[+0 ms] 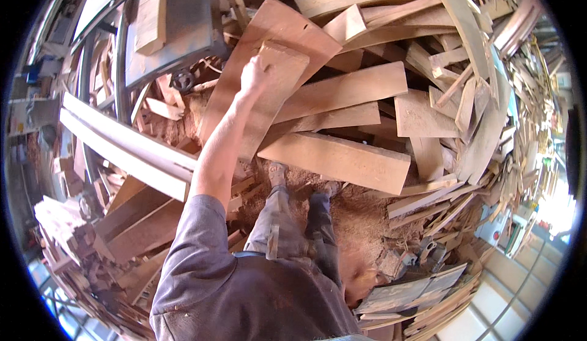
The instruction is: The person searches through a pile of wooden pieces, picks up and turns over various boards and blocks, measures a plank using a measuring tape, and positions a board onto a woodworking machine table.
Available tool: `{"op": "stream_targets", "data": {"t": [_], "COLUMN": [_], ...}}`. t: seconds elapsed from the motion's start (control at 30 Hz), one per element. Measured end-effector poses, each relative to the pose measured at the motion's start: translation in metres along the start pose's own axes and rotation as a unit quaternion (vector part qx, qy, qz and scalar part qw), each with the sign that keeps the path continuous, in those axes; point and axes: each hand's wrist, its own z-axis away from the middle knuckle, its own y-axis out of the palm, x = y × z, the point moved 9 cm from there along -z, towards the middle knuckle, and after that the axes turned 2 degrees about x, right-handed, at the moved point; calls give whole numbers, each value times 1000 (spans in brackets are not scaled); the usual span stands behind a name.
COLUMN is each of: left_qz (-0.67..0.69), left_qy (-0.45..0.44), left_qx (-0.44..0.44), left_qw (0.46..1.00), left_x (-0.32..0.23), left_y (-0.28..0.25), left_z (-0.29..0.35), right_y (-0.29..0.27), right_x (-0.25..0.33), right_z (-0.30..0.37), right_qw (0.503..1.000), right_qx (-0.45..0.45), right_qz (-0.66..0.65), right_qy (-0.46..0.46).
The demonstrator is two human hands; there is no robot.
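Observation:
My left arm reaches forward to a narrow pale board (285, 64). My left hand (254, 77) is closed at the left edge of that board, near its far end, with the fingers curled. Beneath it lies a wide reddish board (276, 22), tilted across the pile. A blurred, skin-toned shape beside my right hip looks like my right hand (361, 275); its fingers cannot be made out. Close to the boards, a thick plank (336, 159) lies in front of my feet, with another plank (342, 90) beyond it.
A big heap of offcuts (428, 112) rises ahead and to the right. On the left stand a metal-topped machine table (177, 41) with a wood block on it and a long white beam (125, 147). Sawdust (358, 219) covers the floor around my feet. More scraps (67, 225) are piled at left.

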Motion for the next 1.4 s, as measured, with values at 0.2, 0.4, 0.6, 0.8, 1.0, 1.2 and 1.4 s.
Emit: {"op": "stream_targets", "data": {"t": [0.2,0.4,0.6,0.8,1.0,1.2,1.4], "left_qz": [3,-18,-2,38,28,58,125], "left_qy": [-33,-147,-150,-27,88,145,140], "left_qx": [-21,-26,-90,-114,-146,47,81], "left_qw": [999,989,985,992,985,987,979], "left_x": [-8,27,41,-8,-44,-77,-77], "left_y": [21,51,36,13,-11,0,20], "left_z": [-63,-100,-86,25,191,340,427], "right_y": [39,71,86,63,-14,37,89], "right_x": [-31,-58,-70,-37,144,333,227], "right_z": [40,76,95,76,-23,-10,-34], "right_qw": [997,991,992,986,937,772,737], "right_qx": [-5,1,2,-95,34,282,249], "right_qz": [-16,-22,-11,107,-289,-567,-593], "right_qy": [73,133,122,-81,-194,61,209]}}
